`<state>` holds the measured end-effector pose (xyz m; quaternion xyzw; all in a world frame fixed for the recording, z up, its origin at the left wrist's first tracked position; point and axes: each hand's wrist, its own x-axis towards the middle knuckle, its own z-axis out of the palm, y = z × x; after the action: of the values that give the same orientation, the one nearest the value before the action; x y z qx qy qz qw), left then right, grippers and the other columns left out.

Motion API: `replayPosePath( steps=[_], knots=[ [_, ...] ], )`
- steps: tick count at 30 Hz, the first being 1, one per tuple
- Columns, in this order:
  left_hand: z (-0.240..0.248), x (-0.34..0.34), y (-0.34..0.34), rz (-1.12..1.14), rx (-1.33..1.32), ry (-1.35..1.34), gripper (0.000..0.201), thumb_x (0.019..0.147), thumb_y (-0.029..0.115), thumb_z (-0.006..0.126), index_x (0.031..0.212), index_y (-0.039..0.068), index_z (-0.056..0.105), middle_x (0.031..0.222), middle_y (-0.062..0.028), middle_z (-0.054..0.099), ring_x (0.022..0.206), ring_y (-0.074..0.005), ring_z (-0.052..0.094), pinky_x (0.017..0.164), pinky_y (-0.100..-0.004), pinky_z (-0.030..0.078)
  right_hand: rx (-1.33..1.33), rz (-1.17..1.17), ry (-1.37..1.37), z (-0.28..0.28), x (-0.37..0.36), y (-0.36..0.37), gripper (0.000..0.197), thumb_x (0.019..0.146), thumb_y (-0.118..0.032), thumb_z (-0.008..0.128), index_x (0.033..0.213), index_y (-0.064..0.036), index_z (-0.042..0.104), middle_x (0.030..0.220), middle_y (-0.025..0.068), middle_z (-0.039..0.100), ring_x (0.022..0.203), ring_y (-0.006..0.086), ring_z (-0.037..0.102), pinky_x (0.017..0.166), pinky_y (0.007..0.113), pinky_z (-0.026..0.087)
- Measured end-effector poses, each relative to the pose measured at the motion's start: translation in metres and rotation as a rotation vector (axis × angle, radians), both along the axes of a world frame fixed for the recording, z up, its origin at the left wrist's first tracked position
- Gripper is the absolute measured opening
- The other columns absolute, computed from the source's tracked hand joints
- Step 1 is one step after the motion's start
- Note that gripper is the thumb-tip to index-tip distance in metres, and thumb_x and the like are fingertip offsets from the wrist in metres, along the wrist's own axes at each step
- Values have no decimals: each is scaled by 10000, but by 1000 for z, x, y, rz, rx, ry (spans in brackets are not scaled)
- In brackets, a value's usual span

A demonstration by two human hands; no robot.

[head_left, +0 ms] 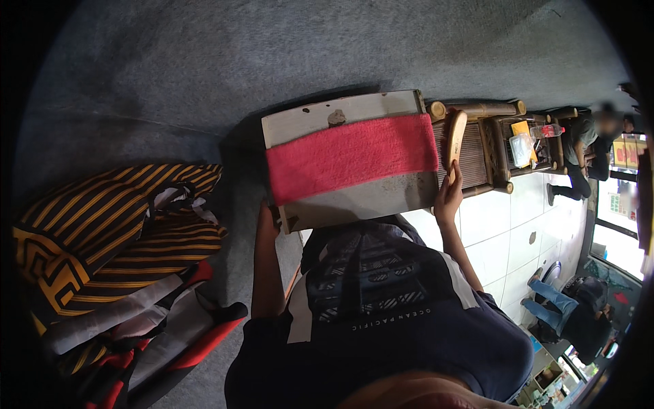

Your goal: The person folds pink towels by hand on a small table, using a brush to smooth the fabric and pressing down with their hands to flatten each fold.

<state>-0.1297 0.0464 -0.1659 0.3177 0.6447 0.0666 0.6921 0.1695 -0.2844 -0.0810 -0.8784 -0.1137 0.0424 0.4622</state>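
Note:
A pink towel [351,155] lies across a worn whitish board [368,198] in front of me, spread from its left edge to its right. My right hand [449,195] is closed round the near end of a wooden-backed brush [457,136]. The brush points away from me, just beyond the board's right edge; its bristles cannot be made out. At the board's near left corner is my left hand [268,219], in shadow and against the edge. Its fingers are mostly hidden, so their grip does not show.
Striped black-and-yellow cloth [129,232] and red, grey and black garments [170,334] are heaped at left. A bamboo bench [480,153] adjoins the board at right, bearing a white plastic pack [522,150] and a bottle [547,131]. Two people [582,153] are farther right.

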Motion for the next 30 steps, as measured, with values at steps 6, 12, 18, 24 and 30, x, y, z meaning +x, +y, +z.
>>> replayPosePath(
  steps=[6, 12, 18, 24, 30],
  knots=[
    [-4, 15, -10, 28, -2, -395, 583, 930, 498, 460, 1320, 64, 469, 1233, -137, 558, 1094, -273, 577, 885, -421, 492, -12, 58, -202, -30, 9, -6, 528, 917, -145, 606, 1363, -44, 341, 1281, 218, 549, 1132, 362, 586, 889, 391, 497],
    [6, 20, -11, 135, -61, -289, 553, 914, 447, 506, 1322, 76, 476, 1269, -127, 544, 1103, -281, 574, 919, -422, 475, -94, 192, -183, -40, 16, -7, 507, 899, -139, 614, 1335, -60, 367, 1223, 275, 559, 1077, 428, 593, 860, 439, 507],
    [2, 4, 17, 503, 26, -804, 501, 912, 318, 552, 1333, 63, 461, 1316, -125, 524, 1181, -299, 529, 1010, -457, 415, -51, 230, -305, -42, 18, -4, 492, 907, -133, 602, 1324, -14, 371, 1196, 284, 566, 1058, 415, 609, 847, 424, 511],
    [11, 14, 9, 766, 150, -987, 490, 894, 231, 592, 1336, 69, 454, 1330, -123, 518, 1230, -288, 498, 1041, -501, 381, -24, 261, -304, -51, 23, -5, 504, 911, -106, 593, 1329, 15, 340, 1193, 307, 555, 1067, 418, 604, 856, 424, 506],
    [16, 19, 9, 673, 145, -1040, 492, 909, 253, 569, 1350, 76, 441, 1340, -116, 518, 1241, -296, 487, 1052, -491, 369, -19, 280, -315, -48, 24, -6, 494, 916, -93, 581, 1325, 33, 333, 1217, 326, 535, 1122, 437, 570, 908, 429, 482]
  ],
)
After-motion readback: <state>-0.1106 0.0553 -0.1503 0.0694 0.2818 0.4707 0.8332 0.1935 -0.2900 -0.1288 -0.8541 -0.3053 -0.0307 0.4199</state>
